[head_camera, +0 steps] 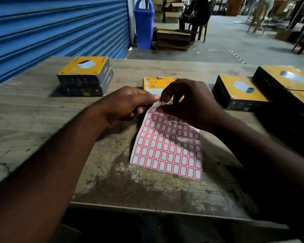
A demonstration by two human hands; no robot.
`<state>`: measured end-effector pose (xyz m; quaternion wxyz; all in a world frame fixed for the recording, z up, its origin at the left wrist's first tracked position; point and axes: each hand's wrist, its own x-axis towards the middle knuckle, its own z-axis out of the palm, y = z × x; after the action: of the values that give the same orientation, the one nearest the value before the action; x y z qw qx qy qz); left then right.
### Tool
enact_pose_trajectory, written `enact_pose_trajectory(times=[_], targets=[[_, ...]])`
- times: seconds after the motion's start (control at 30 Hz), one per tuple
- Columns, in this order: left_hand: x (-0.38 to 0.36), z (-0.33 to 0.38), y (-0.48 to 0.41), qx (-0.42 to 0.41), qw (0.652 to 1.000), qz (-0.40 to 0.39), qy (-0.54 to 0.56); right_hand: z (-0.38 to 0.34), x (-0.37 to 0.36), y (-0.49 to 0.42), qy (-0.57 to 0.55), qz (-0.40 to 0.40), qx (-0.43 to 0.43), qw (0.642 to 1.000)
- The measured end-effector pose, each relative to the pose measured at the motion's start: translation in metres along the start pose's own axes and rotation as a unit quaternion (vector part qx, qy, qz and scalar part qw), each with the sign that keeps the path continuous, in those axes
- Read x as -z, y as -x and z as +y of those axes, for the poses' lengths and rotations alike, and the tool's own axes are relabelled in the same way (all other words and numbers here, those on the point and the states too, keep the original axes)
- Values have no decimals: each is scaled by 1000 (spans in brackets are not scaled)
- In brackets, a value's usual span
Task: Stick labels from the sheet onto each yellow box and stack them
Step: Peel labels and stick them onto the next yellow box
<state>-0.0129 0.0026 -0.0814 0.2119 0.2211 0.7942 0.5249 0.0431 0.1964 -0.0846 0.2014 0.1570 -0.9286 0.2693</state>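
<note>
Label sheet (167,146) at table (33,111) centre, long axis near to far, far end lifted, left hand (128,106) fingers pinching its far corner, right hand (191,104) fingers pinching the far edge, yellow box (154,84) just beyond, stacked boxes (85,76) far left.

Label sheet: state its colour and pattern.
The label sheet is white with a red-outlined grid; head view.

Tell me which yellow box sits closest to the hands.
The single yellow box mid-table, just behind the left hand and right hand pinching the label sheet. The two-box stack is far left; the other boxes far right.
</note>
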Motion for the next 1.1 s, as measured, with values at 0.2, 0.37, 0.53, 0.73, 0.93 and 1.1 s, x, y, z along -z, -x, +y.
enact_pose_trajectory(times=[0.2, 0.37, 0.53, 0.73, 0.93, 1.1], targets=[[-4, -2, -3, -14, 1000, 26, 2, -2, -1, -1, -5, -1, -4, 1000], [-4, -2, -3, -14, 999, 22, 28, -1, -1, -1, -6, 3, -4, 1000], [-4, -3, -2, -18, 999, 18, 28, -1, -2, -1, -9, -13, -1, 1000], [-4, -2, -2, -8, 1000, 16, 26, 1, -2, -2, -6, -29, 2, 1000], [-6, -2, -2, -6, 999, 5, 32, 4, -4, 0, -14, -12, 3, 1000], [-5, -2, -2, 4, 1000, 16, 20, 3, -2, 1, -15, -9, 9, 1000]])
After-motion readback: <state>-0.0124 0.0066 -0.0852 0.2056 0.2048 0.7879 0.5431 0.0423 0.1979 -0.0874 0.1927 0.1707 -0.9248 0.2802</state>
